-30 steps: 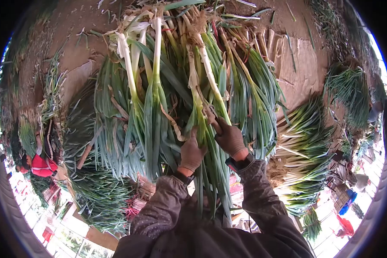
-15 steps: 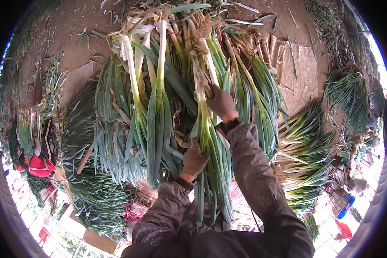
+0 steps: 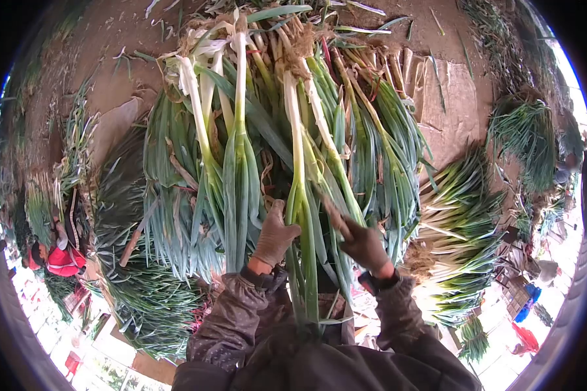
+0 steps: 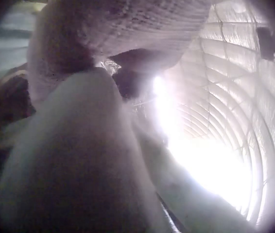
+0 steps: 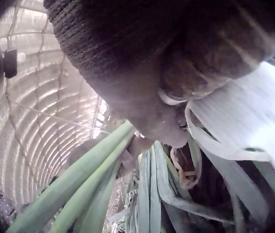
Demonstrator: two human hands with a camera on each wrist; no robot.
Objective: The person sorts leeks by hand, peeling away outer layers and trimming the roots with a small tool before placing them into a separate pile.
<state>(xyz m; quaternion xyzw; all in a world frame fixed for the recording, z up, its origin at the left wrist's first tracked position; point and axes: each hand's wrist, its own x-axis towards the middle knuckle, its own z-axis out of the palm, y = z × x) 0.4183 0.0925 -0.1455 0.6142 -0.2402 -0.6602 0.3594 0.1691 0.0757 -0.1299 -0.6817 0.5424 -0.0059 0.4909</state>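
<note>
A long green onion point(image 3: 296, 143) with a clean pale stalk lies over the heap, roots away from me, leaves toward my body. My gloved left hand point(image 3: 276, 236) grips it at its leaves from the left, thumb upward. A broad leaf point(image 4: 79, 160) runs close under the gloved fingers in the left wrist view. To the right, my gloved right hand point(image 3: 366, 247) holds a peeled outer leaf point(image 3: 332, 212), brownish and angled up toward the onion. In the right wrist view a wide whitish strip point(image 5: 244, 111) extends from the curled fingers point(image 5: 210, 63).
More green onions point(image 3: 205, 130) lie in the heap on both sides. A cardboard sheet point(image 3: 453, 104) is on the dirt ground behind. Stacked bundles stand at right point(image 3: 463, 228) and left point(image 3: 137, 280), with a red item point(image 3: 65, 260) at far left.
My right hand went up the stalk, then came back down and right with a peeled leaf. The stalk now looks cleaner and whiter. My left hand shifted slightly left.
</note>
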